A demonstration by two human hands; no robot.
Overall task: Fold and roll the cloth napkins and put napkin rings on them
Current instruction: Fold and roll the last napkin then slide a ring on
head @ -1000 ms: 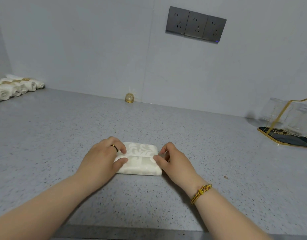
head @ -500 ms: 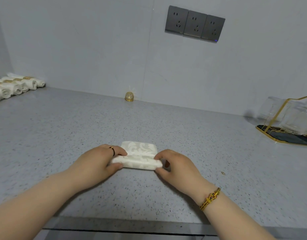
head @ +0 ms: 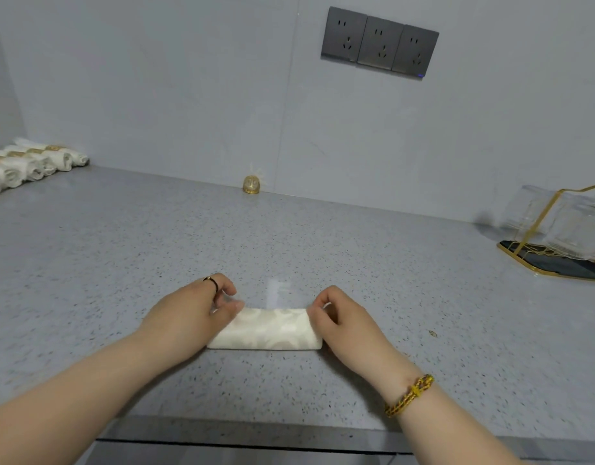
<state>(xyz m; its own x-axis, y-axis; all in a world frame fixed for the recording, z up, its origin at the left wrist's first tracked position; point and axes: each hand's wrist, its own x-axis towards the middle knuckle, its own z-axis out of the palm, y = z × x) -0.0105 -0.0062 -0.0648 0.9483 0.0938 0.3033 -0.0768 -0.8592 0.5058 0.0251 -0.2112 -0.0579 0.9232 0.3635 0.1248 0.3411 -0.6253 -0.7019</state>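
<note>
Grey speckled desk (head: 122, 263) carries a white rolled napkin (head: 269, 328), which lies between the two grips. With curled fingers the left grip (head: 192, 310) pinches its left end and the right grip (head: 343, 320) its right end. Beyond the grips a gold napkin ring (head: 251, 185) stands at the wall.
</note>
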